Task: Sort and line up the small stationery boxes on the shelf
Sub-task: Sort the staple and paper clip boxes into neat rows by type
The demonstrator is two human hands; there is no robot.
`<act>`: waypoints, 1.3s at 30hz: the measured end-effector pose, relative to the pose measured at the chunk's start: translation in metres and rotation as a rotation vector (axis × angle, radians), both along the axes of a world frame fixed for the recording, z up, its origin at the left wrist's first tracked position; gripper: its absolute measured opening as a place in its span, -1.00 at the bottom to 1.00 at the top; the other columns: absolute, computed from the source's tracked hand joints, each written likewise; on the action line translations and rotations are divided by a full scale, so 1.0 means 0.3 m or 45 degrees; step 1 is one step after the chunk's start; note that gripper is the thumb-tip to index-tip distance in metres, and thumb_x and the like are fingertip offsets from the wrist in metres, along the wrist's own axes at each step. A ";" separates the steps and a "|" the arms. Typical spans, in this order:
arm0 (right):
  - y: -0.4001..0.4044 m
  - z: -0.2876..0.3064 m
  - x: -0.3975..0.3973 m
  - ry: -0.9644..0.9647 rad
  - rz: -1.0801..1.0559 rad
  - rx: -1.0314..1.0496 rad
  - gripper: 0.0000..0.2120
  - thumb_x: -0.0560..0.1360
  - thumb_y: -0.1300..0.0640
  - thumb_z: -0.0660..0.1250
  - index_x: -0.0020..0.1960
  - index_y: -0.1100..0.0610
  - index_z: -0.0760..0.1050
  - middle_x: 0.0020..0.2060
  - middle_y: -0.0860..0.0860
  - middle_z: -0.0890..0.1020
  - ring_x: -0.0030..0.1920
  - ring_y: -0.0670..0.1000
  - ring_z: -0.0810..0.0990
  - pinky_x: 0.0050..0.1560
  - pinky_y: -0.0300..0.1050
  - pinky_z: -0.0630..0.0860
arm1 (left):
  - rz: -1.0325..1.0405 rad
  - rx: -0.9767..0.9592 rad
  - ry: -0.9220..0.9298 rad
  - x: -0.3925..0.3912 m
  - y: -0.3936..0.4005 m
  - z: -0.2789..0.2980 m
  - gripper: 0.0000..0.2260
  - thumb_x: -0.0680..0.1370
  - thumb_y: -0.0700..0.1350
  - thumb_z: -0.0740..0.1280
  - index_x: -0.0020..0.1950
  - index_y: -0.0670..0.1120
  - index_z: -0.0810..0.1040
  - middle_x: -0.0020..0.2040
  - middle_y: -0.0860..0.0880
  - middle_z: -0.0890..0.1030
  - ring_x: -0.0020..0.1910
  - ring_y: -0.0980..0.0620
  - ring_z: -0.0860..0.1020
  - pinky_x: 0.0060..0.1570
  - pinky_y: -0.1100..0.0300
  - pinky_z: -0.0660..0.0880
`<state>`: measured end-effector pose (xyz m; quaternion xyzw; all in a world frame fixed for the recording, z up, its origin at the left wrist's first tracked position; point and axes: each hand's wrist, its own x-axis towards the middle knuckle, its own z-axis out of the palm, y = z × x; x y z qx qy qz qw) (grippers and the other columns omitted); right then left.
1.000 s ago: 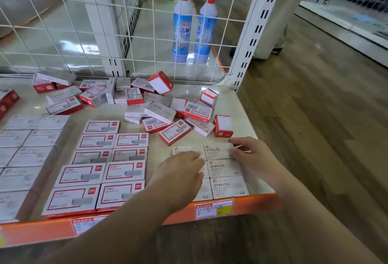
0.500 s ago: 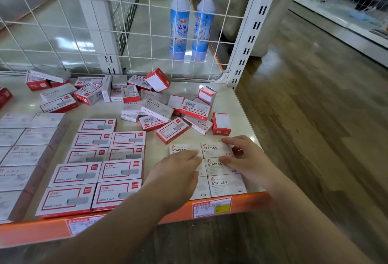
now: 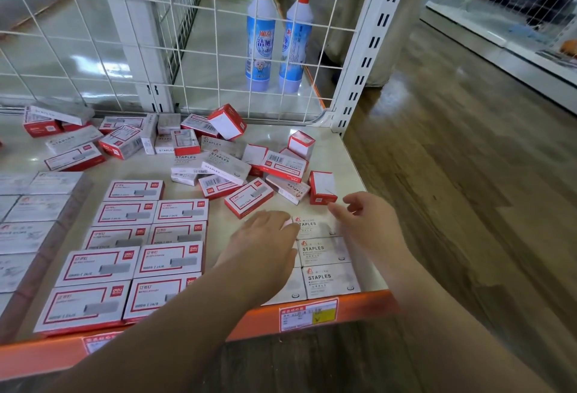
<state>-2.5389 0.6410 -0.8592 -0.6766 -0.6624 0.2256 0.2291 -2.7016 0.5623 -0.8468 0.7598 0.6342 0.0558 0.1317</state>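
Observation:
On the shelf [image 3: 343, 155] lie many small staple boxes. Red-and-white boxes [image 3: 131, 255] are lined up in two columns at the front middle. White STAPLES boxes [image 3: 324, 250] form columns at the front right. My left hand [image 3: 265, 242] lies palm down on the left white column, fingers straight. My right hand [image 3: 365, 221] hovers over the top right white box with fingers loosely spread, holding nothing. A loose heap of mixed boxes [image 3: 237, 164] sits behind, with a red box standing on end [image 3: 322, 187] just beyond my right hand.
More grey-white boxes [image 3: 28, 221] are lined up at the far left. A white wire grid [image 3: 156, 33] backs the shelf, with two blue bottles [image 3: 274, 39] behind it. An orange front rail [image 3: 249, 321] carries price labels. Wooden floor [image 3: 468, 174] lies to the right.
My right hand has lifted off the top white box and moved slightly back toward the upright red box. My left hand stays flat on the left white column.

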 end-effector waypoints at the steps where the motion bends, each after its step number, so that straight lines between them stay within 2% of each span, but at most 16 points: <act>1: 0.009 0.000 -0.014 -0.068 -0.020 0.002 -0.57 0.47 -0.09 0.33 0.24 0.14 0.48 0.02 0.01 0.58 -0.04 -0.05 0.52 -0.07 -0.18 0.45 | 0.010 -0.008 0.010 -0.003 0.002 0.000 -0.57 0.62 0.04 0.07 0.49 0.06 0.12 0.48 0.06 0.16 0.45 0.04 0.12 0.40 0.12 0.12; 4: 0.032 -0.008 -0.054 -0.191 -0.031 -0.002 -0.51 0.45 -0.16 0.33 0.20 0.17 0.47 0.01 0.06 0.57 -0.05 0.01 0.55 -0.05 -0.08 0.53 | 0.025 0.008 0.021 -0.012 0.006 0.008 -0.59 0.62 0.03 0.07 0.47 0.05 0.15 0.46 0.05 0.20 0.43 0.05 0.16 0.39 0.13 0.14; 9: 0.059 -0.016 -0.100 -0.174 -0.125 -0.074 -0.54 0.40 -0.23 0.35 0.03 0.13 0.43 -0.12 0.04 0.57 -0.17 0.02 0.56 -0.13 -0.04 0.57 | 0.020 0.004 -0.060 -0.043 0.007 0.016 -0.63 0.61 0.00 0.11 0.43 0.05 0.25 0.39 0.08 0.30 0.34 0.09 0.30 0.29 0.16 0.29; 13: 0.072 -0.016 -0.111 -0.168 -0.183 -0.099 -0.52 0.37 -0.22 0.39 0.01 0.16 0.42 -0.12 0.06 0.55 -0.12 0.04 0.55 -0.16 -0.04 0.51 | 0.008 -0.014 -0.043 -0.070 -0.002 0.015 -0.62 0.61 -0.01 0.11 0.44 0.06 0.24 0.41 0.07 0.29 0.35 0.08 0.28 0.30 0.14 0.28; 15: 0.073 -0.014 -0.111 -0.198 -0.177 -0.084 -0.53 0.39 -0.20 0.38 0.00 0.19 0.44 -0.13 0.08 0.57 -0.13 0.07 0.55 -0.27 -0.09 0.43 | -0.010 -0.033 -0.004 -0.082 -0.007 0.016 -0.63 0.62 0.00 0.10 0.43 0.05 0.25 0.44 0.05 0.26 0.38 0.06 0.26 0.32 0.13 0.26; 17: 0.071 -0.012 -0.109 -0.189 -0.175 -0.048 -0.56 0.39 -0.17 0.36 -0.05 0.22 0.45 -0.16 0.11 0.59 -0.16 0.09 0.55 -0.38 -0.14 0.30 | -0.017 -0.052 0.016 -0.094 -0.014 0.018 -0.63 0.62 0.01 0.09 0.43 0.05 0.27 0.45 0.05 0.25 0.38 0.05 0.26 0.32 0.12 0.27; 20: 0.062 0.000 -0.101 -0.119 -0.183 -0.009 -0.61 0.36 -0.12 0.41 -0.13 0.21 0.46 -0.25 0.08 0.58 -0.28 0.06 0.54 -0.42 -0.11 0.34 | 0.015 -0.054 -0.028 -0.108 -0.025 0.028 -0.64 0.62 0.00 0.11 0.43 0.07 0.27 0.45 0.08 0.24 0.39 0.05 0.25 0.31 0.12 0.28; 22: 0.049 0.021 -0.097 -0.170 -0.169 0.030 -0.64 0.38 -0.11 0.40 -0.15 0.19 0.45 -0.27 0.07 0.55 -0.32 0.02 0.48 -0.43 -0.14 0.29 | 0.046 -0.045 -0.077 -0.115 -0.036 0.034 -0.63 0.62 0.00 0.10 0.43 0.09 0.25 0.44 0.11 0.24 0.39 0.08 0.24 0.31 0.14 0.27; 26: -0.001 0.087 -0.086 -0.187 -0.154 0.128 -0.72 0.45 -0.05 0.33 -0.13 0.19 0.45 -0.24 0.07 0.50 -0.34 -0.05 0.38 -0.43 -0.20 0.17 | 0.091 -0.020 -0.143 -0.126 -0.077 0.040 -0.62 0.62 0.01 0.09 0.45 0.11 0.21 0.43 0.14 0.24 0.39 0.12 0.23 0.32 0.17 0.25; 28: -0.041 0.125 -0.080 -0.118 -0.117 0.139 -0.75 0.46 -0.01 0.32 -0.12 0.19 0.47 -0.23 0.07 0.53 -0.32 -0.04 0.41 -0.41 -0.17 0.25 | 0.116 0.018 -0.148 -0.131 -0.099 0.037 -0.61 0.62 0.01 0.09 0.46 0.12 0.16 0.44 0.15 0.23 0.40 0.13 0.23 0.35 0.19 0.22; 30: -0.091 0.161 -0.081 -0.052 -0.043 0.141 -0.78 0.44 0.01 0.34 -0.13 0.18 0.49 -0.21 0.07 0.57 -0.23 0.03 0.49 -0.29 -0.10 0.39 | 0.145 0.084 -0.142 -0.135 -0.113 0.039 -0.59 0.63 -0.01 0.10 0.47 0.13 0.12 0.44 0.15 0.23 0.40 0.12 0.24 0.35 0.20 0.22; 35: -0.233 0.198 -0.108 0.003 0.179 -0.021 -0.83 0.45 0.01 0.35 -0.01 0.03 0.44 -0.15 -0.05 0.56 -0.16 -0.11 0.52 -0.18 -0.29 0.45 | 0.177 0.182 -0.096 -0.123 -0.130 0.089 -0.51 0.63 0.01 0.10 0.50 0.12 -0.04 0.48 0.11 0.17 0.44 0.06 0.18 0.37 0.16 0.19; 39: -0.295 0.192 -0.127 -0.001 0.264 -0.070 -0.83 0.47 0.00 0.33 0.01 -0.02 0.40 -0.10 -0.07 0.55 -0.13 -0.11 0.52 -0.14 -0.35 0.45 | 0.123 0.258 -0.043 -0.129 -0.154 0.111 -0.53 0.62 0.03 0.10 0.49 0.10 -0.01 0.46 0.10 0.18 0.43 0.06 0.18 0.37 0.18 0.16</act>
